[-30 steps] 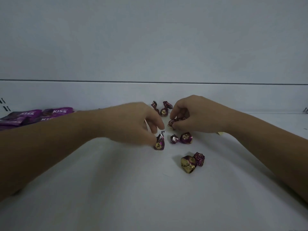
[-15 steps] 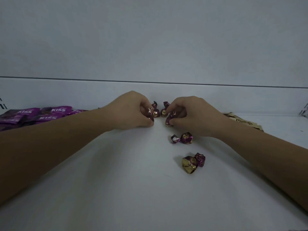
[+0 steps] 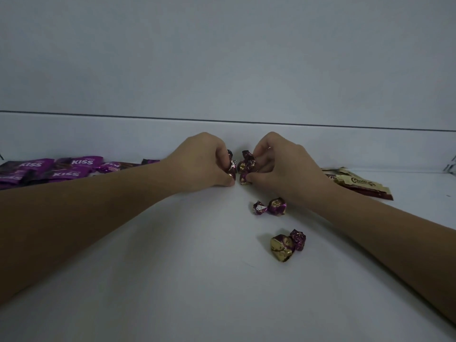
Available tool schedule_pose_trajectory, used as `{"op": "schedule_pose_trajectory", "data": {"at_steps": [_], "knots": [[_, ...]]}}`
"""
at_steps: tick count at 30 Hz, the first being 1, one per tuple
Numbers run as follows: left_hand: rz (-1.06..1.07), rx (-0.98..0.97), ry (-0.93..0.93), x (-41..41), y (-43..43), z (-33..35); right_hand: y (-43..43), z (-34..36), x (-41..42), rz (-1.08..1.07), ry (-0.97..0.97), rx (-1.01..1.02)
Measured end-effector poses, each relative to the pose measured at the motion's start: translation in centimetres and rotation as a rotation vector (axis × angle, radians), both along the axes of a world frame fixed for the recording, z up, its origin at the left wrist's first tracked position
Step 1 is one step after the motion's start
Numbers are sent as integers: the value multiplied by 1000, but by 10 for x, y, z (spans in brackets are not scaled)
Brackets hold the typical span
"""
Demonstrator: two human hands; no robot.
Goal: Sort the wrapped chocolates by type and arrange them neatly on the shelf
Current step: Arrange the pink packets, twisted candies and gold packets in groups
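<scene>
Two bare hands of yours work close together toward the back of the white shelf [image 3: 172, 280]. At the far left a heap of purple KISS packets [image 3: 74, 166] lies flat on the shelf by the back panel.

Your left hand [image 3: 204, 164] comes next. Its fingers are curled, pinching a purple-and-gold wrapped chocolate [image 3: 232, 167] between thumb and fingertips, low over the shelf. Just beside it, in the narrow gap between the hands, sits a small cluster of chocolates [image 3: 247, 162] in the same wrapping. Fingers cover part of it, so the count cannot be told. Your right hand [image 3: 281, 166] grasps that cluster, with the thumb pressed on the lowest piece and the fingers closed at the top twist.

Nearer you and a little right of the gap, a lone twist-wrapped chocolate [image 3: 270, 207] lies on its side, close to the right wrist. Nearer still rests a gold-ended chocolate [image 3: 283, 246] with a purple twist behind it; whether this is one piece or two touching is unclear.

At the far right, beige and dark-red Choco packets [image 3: 357, 185] lie overlapped beyond your right forearm.
</scene>
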State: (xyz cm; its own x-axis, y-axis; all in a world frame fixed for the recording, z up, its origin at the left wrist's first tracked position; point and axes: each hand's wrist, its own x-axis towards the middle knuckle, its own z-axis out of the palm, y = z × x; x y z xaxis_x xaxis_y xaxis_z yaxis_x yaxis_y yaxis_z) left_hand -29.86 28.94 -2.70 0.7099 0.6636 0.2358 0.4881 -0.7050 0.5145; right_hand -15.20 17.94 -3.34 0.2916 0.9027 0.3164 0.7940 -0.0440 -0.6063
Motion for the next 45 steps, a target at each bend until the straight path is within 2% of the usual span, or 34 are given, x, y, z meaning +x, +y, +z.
{"op": "schedule_pose_trajectory", "data": {"at_steps": [8,12,15,20,24,28,35,41,43,45], "knots": [[17,58,46,-1,-3,1,-2,0,0,-32,-20,8],[29,50,13,-9,-14,12,-10,22,3,-78,-207,15],[-73,23,40,-11,-35,19,-27,49,5,35,-229,-159],[-253,21,238,0,-62,14,-64,68,2,281,-237,-481],[-328,-1,218,9,-70,7,-81,59,-6,365,-253,-636],[-327,8,154,11,-70,5,-85,46,-11,344,-336,-587],[-216,124,165,-15,-50,21,-76,46,-8,391,-175,-575],[-110,70,262,-32,-34,20,-66,44,-16,480,-213,-541],[-99,69,271,-32,-29,17,-61,49,-16,451,-263,-525],[-104,53,271,-29,-26,16,-54,53,-14,353,-414,-491]]}}
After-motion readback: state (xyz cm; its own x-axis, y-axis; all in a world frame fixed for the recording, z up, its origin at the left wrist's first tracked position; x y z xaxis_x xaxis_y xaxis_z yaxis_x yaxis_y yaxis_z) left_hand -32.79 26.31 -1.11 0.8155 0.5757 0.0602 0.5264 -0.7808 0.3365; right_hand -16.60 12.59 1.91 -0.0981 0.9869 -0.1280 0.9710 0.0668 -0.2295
